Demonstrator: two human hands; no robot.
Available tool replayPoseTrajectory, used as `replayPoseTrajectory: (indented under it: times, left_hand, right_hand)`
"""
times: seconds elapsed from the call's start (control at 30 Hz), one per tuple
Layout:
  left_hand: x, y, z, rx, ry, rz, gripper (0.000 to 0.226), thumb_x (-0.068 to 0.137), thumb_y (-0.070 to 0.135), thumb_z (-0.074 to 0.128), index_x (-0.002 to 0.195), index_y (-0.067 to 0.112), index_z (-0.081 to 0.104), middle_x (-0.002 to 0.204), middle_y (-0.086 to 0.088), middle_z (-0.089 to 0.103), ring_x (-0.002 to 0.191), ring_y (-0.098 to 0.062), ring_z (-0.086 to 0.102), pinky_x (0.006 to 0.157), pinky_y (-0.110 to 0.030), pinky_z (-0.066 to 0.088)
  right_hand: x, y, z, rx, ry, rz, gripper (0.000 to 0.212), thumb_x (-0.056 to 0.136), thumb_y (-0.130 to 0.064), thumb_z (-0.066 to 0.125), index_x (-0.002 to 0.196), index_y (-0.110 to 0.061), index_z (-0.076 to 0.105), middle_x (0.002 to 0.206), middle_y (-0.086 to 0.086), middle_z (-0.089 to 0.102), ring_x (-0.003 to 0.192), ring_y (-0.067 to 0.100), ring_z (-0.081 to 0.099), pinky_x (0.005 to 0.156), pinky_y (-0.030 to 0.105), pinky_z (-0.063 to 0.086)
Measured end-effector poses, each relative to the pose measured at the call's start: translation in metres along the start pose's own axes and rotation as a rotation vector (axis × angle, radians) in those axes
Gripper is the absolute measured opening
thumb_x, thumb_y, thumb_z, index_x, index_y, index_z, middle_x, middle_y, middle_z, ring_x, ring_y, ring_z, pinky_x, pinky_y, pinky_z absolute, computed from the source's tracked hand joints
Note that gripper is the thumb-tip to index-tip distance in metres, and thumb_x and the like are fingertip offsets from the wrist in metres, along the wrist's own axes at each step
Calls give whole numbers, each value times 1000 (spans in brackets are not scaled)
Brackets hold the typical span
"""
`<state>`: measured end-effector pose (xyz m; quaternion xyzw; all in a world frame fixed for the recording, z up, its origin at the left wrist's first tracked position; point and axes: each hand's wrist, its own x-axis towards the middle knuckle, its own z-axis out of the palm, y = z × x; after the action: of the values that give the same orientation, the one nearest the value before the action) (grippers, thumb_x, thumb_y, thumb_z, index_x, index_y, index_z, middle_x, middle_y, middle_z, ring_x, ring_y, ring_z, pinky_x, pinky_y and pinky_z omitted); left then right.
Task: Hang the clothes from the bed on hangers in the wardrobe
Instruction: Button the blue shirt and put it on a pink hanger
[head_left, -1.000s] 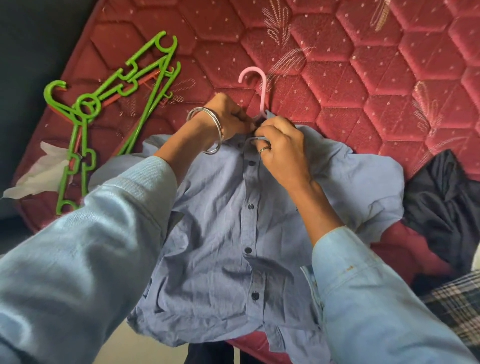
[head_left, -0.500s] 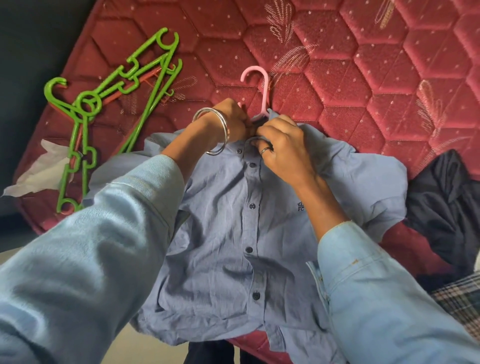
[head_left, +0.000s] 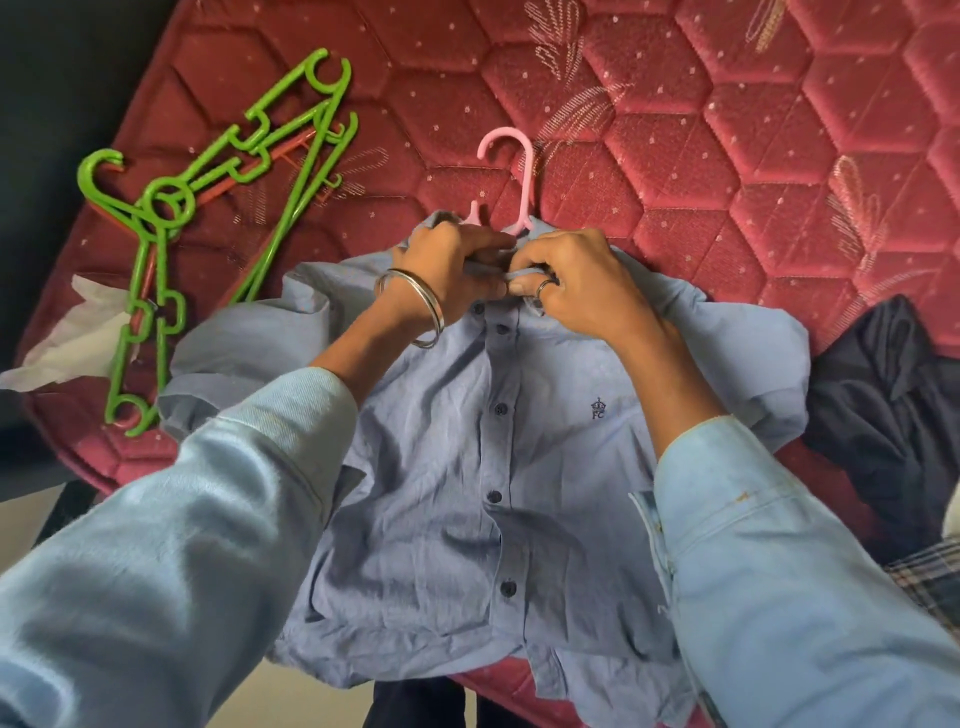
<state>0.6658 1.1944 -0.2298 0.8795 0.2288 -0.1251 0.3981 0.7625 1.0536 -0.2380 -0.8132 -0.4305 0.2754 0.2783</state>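
A light blue button shirt (head_left: 467, 467) lies face up on the red quilted mattress (head_left: 675, 130), buttoned down the front. A pink hanger (head_left: 511, 171) sits inside it, with only its hook showing above the collar. My left hand (head_left: 447, 270), with a metal bangle on the wrist, and my right hand (head_left: 576, 280), with a ring, pinch the collar opening together at the top button. Both hands are shut on the shirt's collar fabric.
Several green hangers (head_left: 171, 208), with a red one under them, lie at the mattress's left corner beside a white cloth (head_left: 67, 338). A dark garment (head_left: 893, 405) and a plaid one (head_left: 930, 577) lie at the right. The mattress edge runs along the lower left.
The view has tilted, so the shirt and hanger sit a little lower in frame. My hands have come closer together at the collar, and the shirt's chest logo has come into view.
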Motion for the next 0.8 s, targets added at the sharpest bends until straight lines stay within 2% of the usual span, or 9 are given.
replayPoseTrajectory:
  times: [0.1,0.2,0.23,0.3,0.4,0.5,0.6,0.7,0.8]
  left_hand:
    - [-5,5,4,-288,-39,-58,56,80,-3,71,132,8,52,102,-10,65,88,-8,61,75,-7,46]
    - [-4,3,4,-525,-17,-177,55,82,-14,62,131,4,48,87,-1,55,76,-6,58,69,-12,52]
    - [-3,0,2,-487,9,-182,51,82,-13,63,128,6,50,86,3,54,78,-6,57,72,-16,54]
    - [-2,-5,1,-430,14,-140,49,81,-13,63,125,6,51,85,4,54,79,-8,56,78,-20,54]
    - [-2,-3,6,-540,-12,-199,57,82,-16,60,133,2,44,81,-1,53,76,-8,57,73,-15,52]
    - [-4,-7,16,-471,11,-119,71,76,22,76,138,24,41,93,0,63,93,-14,66,92,-40,52]
    - [-4,-14,20,-380,43,-139,86,58,57,75,134,39,39,104,1,68,102,-17,66,95,-58,45]
    - [-5,-8,19,-405,69,-142,82,64,38,80,137,25,44,100,2,67,100,-17,66,93,-51,50]
    - [-4,-7,20,-497,31,-144,78,74,-2,77,142,10,40,88,5,59,85,-7,63,87,-26,54]
  right_hand:
    - [1,-1,0,6,-3,45,10,88,-6,62,90,-9,72,91,9,67,86,21,56,73,13,30]
    - [2,-3,4,-1,40,46,11,89,-2,59,94,-4,69,102,10,69,105,26,57,87,-3,20]
    - [2,-4,7,-7,47,40,11,88,-1,58,94,-3,68,102,12,69,108,29,56,96,0,20]
    - [1,-4,14,-23,73,20,10,88,-4,56,93,-5,64,99,11,68,104,31,56,106,31,35]
    - [0,-2,19,-129,58,56,20,85,-19,44,93,-9,60,99,9,65,101,32,52,89,56,39]
    - [2,0,15,-198,6,64,31,82,-22,36,99,-9,58,108,10,61,107,31,47,92,53,34]
    - [4,0,11,-310,-27,41,34,81,-23,33,103,-14,58,118,3,56,118,26,39,87,39,17]
    - [5,3,8,-284,-39,60,20,94,-24,44,104,-17,60,121,2,52,119,25,33,82,36,13]
    - [5,6,5,-224,-78,100,18,97,-27,48,103,-19,63,121,1,50,118,23,30,79,33,10]
